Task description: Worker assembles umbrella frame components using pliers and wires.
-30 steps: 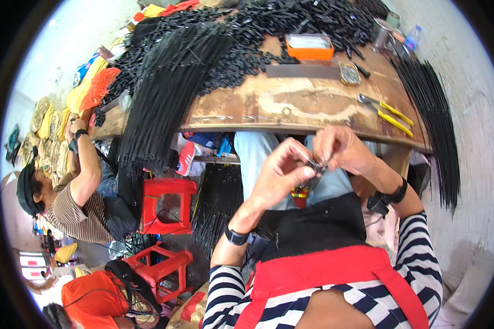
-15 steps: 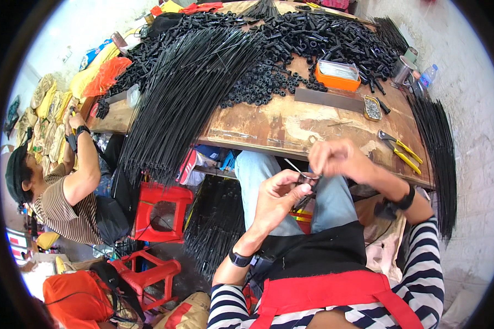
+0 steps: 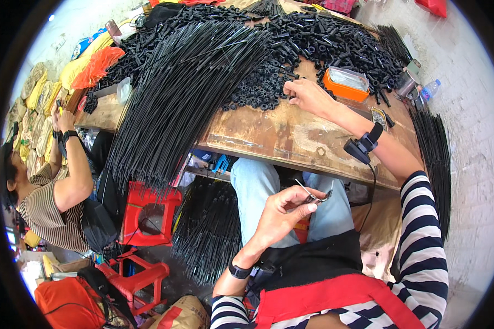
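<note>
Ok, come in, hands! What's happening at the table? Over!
Left hand pinching small dark part. Right hand beside small black rings, grip unclear. Orange box nearby, not between right hand and rings.

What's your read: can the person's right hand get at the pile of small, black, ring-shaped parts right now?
Probably yes: the right hand is just beside the pile, over the brown wooden table, and nothing visible stands between. Whether it touches a part is unclear.

Bright, soft light, white glare at lower left, tabletop (image 3: pixel 252 134) in focus, fisheye bending, black corners
</note>
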`<action>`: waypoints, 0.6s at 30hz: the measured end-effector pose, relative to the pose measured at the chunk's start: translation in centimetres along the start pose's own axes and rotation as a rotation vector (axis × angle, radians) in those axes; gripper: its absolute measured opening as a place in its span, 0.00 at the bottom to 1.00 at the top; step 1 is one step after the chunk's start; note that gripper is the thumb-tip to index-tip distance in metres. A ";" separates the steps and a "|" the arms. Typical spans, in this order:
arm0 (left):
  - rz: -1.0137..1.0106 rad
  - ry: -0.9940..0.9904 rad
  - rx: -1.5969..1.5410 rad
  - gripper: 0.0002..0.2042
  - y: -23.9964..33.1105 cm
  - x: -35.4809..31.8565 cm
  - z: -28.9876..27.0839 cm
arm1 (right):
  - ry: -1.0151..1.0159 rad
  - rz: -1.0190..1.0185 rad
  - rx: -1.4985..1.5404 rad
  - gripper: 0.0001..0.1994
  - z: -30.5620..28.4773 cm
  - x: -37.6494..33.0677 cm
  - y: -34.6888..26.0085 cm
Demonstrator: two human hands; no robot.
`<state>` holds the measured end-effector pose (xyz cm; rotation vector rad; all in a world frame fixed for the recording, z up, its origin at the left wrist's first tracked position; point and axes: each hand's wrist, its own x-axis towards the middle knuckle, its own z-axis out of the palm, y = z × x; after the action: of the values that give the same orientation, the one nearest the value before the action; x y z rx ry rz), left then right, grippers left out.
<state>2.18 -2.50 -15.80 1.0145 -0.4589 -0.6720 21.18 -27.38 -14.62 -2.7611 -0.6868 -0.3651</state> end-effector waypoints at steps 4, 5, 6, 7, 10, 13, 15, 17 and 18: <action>0.075 0.055 0.011 0.06 -1.1 0.4 -0.1 | 0.046 0.150 0.365 0.12 -3.8 -2.1 -3.2; 0.126 0.085 0.047 0.08 -1.0 0.4 0.2 | 0.044 0.154 0.376 0.12 -5.4 -3.4 -5.2; 0.111 0.091 0.000 0.10 0.0 0.7 1.1 | -0.035 0.271 0.641 0.12 -7.2 -5.1 -7.2; 0.133 0.073 0.021 0.15 0.4 0.8 1.6 | -0.117 0.382 0.915 0.12 -8.8 -6.7 -9.1; 0.087 -0.060 0.061 0.22 0.7 1.7 3.1 | -0.079 0.269 0.903 0.10 -12.5 -11.8 -12.7; 0.094 -0.092 0.069 0.22 0.9 2.3 5.1 | 0.028 0.155 0.728 0.09 -14.9 -15.6 -13.9; 0.068 -0.109 0.074 0.20 1.4 2.2 6.7 | 0.028 0.171 0.707 0.08 -16.5 -17.6 -14.4; 0.058 -0.128 0.089 0.18 1.3 2.2 8.0 | 0.025 0.216 0.720 0.08 -17.7 -19.5 -14.7; 0.045 -0.137 0.088 0.18 1.4 2.2 8.7 | 0.025 0.249 0.729 0.08 -18.2 -20.5 -14.8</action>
<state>-1.40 -8.93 -10.43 1.0420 -0.6336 -0.6881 -6.73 -29.14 -0.99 -2.1008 -0.3590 -0.0671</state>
